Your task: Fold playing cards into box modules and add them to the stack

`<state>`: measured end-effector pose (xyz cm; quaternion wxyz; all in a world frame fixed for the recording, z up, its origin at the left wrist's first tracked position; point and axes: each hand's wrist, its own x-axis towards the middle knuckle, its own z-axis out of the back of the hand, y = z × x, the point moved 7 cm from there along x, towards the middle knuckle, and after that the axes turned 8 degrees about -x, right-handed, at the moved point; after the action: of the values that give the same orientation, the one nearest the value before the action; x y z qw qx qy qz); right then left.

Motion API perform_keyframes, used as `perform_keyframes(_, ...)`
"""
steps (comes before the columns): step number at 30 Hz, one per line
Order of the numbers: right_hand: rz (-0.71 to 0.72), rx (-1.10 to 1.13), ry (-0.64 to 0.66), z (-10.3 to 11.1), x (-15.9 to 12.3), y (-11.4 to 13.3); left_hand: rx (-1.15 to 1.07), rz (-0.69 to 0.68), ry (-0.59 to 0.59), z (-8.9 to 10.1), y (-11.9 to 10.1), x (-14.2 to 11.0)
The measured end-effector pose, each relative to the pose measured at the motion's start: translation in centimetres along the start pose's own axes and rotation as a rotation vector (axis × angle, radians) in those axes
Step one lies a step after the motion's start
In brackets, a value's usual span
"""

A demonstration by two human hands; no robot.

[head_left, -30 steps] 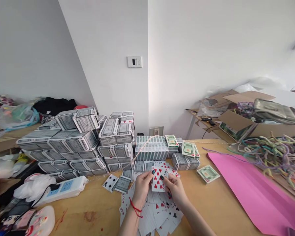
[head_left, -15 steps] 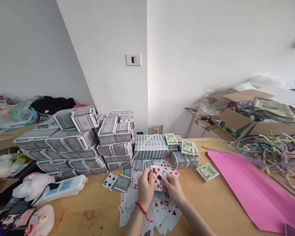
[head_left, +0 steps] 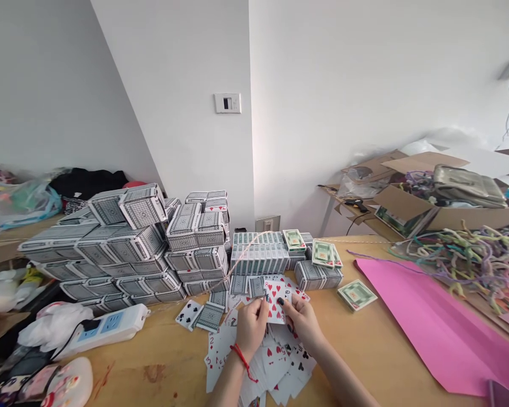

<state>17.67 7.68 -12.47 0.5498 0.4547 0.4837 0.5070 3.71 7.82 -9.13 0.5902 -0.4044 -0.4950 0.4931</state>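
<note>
An eight of hearts point(head_left: 275, 299) faces me, held up between both hands over the desk. Behind its right edge peeks another playing card point(head_left: 288, 295) with a Q in its corner. My left hand point(head_left: 253, 323) pinches the left side of these cards, a red string round its wrist. The dark-nailed thumb of my right hand point(head_left: 304, 323) presses on their right side. Below the hands spreads a loose pile of face-up playing cards point(head_left: 275, 363). Left of the pile, a few cards point(head_left: 211, 316) lie back up beside a black-suited card point(head_left: 188, 314).
Bundled card decks point(head_left: 136, 249) are stacked high at the back left. Behind my hands stands a row of boxed decks point(head_left: 259, 254); a green card box point(head_left: 357, 295) lies to the right. Pink paper point(head_left: 419, 322), tangled yarn point(head_left: 462, 257) and a power strip point(head_left: 106, 328) flank the work area.
Both hands have shifted slightly right. The eight of hearts stands a little higher and more of its face shows.
</note>
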Motion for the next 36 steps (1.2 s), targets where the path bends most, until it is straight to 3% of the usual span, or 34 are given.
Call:
perform_keyframes(5, -0.008, -0.010, 0.040, -0.2, 0.0, -0.2, -0.060, 0.010, 0.077, -0.1, 0.3, 0.2)
perform_keyframes(25, 0.009, -0.011, 0.189, -0.9, 0.0, -0.2, 0.008, -0.033, 0.134, -0.2, 0.7, 0.3)
perform_keyframes(36, 0.050, -0.101, 0.163, -0.5, -0.1, 1.0, 0.194, -0.117, 0.066, 0.2, 0.1, 0.3)
